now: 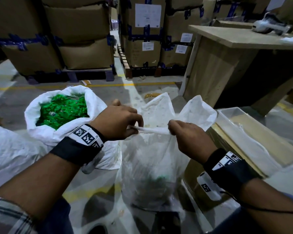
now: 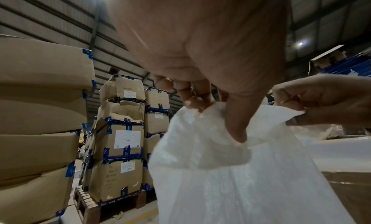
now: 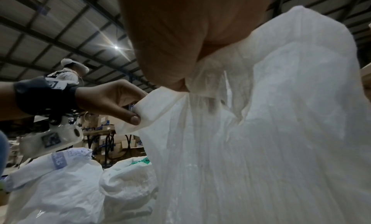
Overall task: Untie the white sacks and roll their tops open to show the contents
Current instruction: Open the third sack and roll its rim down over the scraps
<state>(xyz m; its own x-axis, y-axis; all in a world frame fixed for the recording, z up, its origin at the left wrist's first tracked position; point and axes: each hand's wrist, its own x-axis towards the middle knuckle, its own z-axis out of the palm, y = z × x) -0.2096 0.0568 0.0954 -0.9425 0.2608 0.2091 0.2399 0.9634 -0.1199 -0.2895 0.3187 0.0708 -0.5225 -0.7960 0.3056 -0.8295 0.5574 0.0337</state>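
Two hands work the top of the sack [image 1: 152, 159] standing on the floor [image 1: 12, 102] directly before you. Your left hand [image 1: 118, 122] pinches the near edge of the sack's mouth between thumb and curled fingers [image 2: 192, 98]; your right hand [image 1: 191, 137] pinches the same edge just beside it, so a short strip of white fabric [image 1: 153, 130] runs taut between them. Behind that strip, the sack's far side stands up in two loose flaps. Something dark and green shows dimly through the sack's thin wall low down. Left of the sack, touching it, stands an open sack [image 1: 46, 132] with its top rolled down around green pieces [image 1: 63, 112]. Right of the sack is a worktop [image 1: 243, 38]; beyond it, stacked cartons [image 1: 142, 31] on pallets.
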